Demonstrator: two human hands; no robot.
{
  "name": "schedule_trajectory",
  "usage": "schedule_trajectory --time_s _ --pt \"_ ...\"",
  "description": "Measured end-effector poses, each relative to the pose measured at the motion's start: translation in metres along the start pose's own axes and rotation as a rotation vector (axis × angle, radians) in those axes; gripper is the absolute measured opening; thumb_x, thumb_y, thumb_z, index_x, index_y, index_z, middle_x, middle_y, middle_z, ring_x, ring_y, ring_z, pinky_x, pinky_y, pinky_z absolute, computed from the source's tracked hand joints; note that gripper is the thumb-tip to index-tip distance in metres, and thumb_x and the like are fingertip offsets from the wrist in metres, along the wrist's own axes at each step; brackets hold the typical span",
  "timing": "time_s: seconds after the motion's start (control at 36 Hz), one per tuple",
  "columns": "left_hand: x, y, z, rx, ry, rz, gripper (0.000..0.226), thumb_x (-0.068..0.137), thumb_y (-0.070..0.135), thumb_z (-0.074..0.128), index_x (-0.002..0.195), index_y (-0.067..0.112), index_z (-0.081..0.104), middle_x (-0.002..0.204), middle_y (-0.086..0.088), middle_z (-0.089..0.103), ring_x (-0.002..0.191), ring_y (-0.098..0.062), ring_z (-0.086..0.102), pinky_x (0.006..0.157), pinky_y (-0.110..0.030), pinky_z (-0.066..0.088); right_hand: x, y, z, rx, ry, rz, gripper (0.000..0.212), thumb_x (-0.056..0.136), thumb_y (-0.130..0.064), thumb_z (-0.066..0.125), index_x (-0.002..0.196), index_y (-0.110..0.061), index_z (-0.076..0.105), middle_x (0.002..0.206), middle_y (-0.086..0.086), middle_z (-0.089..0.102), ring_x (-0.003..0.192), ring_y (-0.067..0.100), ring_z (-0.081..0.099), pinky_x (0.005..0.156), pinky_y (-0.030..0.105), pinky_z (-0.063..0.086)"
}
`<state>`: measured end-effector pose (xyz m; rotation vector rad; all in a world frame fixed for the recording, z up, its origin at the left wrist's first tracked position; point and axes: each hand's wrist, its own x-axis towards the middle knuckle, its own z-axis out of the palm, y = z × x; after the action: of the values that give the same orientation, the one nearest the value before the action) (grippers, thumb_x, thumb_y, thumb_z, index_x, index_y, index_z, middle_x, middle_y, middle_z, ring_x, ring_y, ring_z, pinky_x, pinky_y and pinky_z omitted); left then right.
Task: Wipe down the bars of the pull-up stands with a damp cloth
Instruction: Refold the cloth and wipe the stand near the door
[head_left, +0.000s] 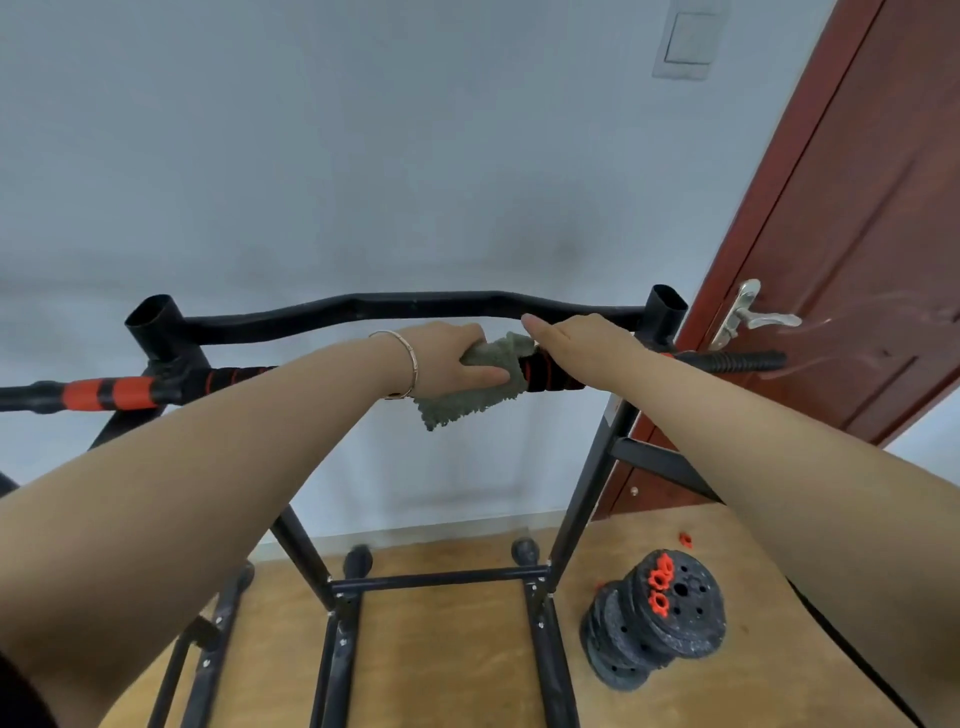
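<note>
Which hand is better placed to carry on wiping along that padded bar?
The left hand: it already grips the cloth draped over the bar. The right hand only rests on the bar beside it, with no cloth.

Pretty simple look tbh. Both arms are bare all the way in from the frame edge, the left one entering from around 8 o'clock and the right from around 4 o'clock. On the wrist at 9 o'clock of the left hand (457, 358) sits a thin, shiny pale-gold metal bangle (413, 364), a smooth, narrow band. The right hand (582, 338) and its wrist are bare. Down in the 7 o'clock corner there's a sliver of dark fabric (21, 696), too blurry to tell what garment.
</note>
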<state>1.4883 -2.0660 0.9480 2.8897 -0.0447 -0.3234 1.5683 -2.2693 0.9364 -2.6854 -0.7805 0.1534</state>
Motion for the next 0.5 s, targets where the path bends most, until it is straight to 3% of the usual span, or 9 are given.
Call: schedule_trajectory --time_s 0.11,0.17,0.22,0.28,0.36,0.5 --pt "-0.01 -0.019 -0.006 -0.038 0.028 -0.015 0.061 0.088 0.07 0.048 0.135 0.031 0.043 0.122 0.01 0.06 0.106 -0.017 0.059 0.094 -0.039 0.049 -0.002 -0.018 0.003 0.134 -0.027 -0.013 0.068 0.095 -0.069 0.036 0.067 -0.008 0.049 0.064 0.0 0.045 0.06 0.016 0.045 0.058 0.031 0.037" --pt "-0.013 -0.03 -0.009 -0.045 0.03 -0.046 0.06 0.089 0.071 0.045 0.135 0.032 0.046 0.124 0.012 0.059 0.109 -0.016 0.059 0.098 -0.041 0.048 -0.004 -0.025 0.006 0.16 -0.012 -0.038 0.055 0.093 -0.062 0.049 0.063 -0.017 0.044 0.062 -0.005 0.045 0.057 0.011 0.043 0.056 0.027 0.035" --pt "-0.015 -0.038 -0.011 -0.047 0.023 -0.067 0.051 0.089 0.071 0.042 0.123 0.035 0.055 0.117 0.013 0.062 0.103 -0.014 0.061 0.095 -0.042 0.05 -0.005 -0.029 0.004 0.202 0.005 -0.059 0.046 0.093 -0.051 0.058 0.064 -0.018 0.045 0.063 -0.007 0.047 0.059 0.011 0.044 0.055 0.025 0.034" --pt "-0.017 -0.042 -0.013 -0.072 0.03 -0.066 0.044 0.088 0.071 0.042 0.111 0.038 0.059 0.109 0.014 0.065 0.098 -0.012 0.061 0.091 -0.041 0.051 -0.005 -0.032 -0.002 0.249 0.03 -0.078 0.031 0.092 -0.041 0.062 0.074 -0.016 0.057 0.074 -0.008 0.057 0.069 0.012 0.053 0.059 0.026 0.038" --pt "-0.018 -0.043 -0.013 -0.142 0.04 -0.073 0.039 0.092 0.063 0.048 0.119 0.037 0.057 0.114 0.019 0.061 0.099 -0.009 0.061 0.09 -0.038 0.052 -0.005 -0.036 -0.009 0.325 0.087 -0.1 0.01 0.094 -0.028 0.061 0.097 -0.02 0.066 0.092 -0.009 0.064 0.086 0.01 0.057 0.069 0.023 0.042" --pt "-0.018 -0.04 -0.01 -0.221 0.081 -0.037 0.048 0.092 0.057 0.056 0.134 0.035 0.05 0.123 0.018 0.057 0.116 -0.007 0.055 0.105 -0.039 0.044 -0.009 -0.042 -0.018 0.593 0.14 -0.079 0.014 0.095 -0.008 0.058 0.102 -0.016 0.067 0.103 0.005 0.065 0.092 0.017 0.065 0.078 0.026 0.059"
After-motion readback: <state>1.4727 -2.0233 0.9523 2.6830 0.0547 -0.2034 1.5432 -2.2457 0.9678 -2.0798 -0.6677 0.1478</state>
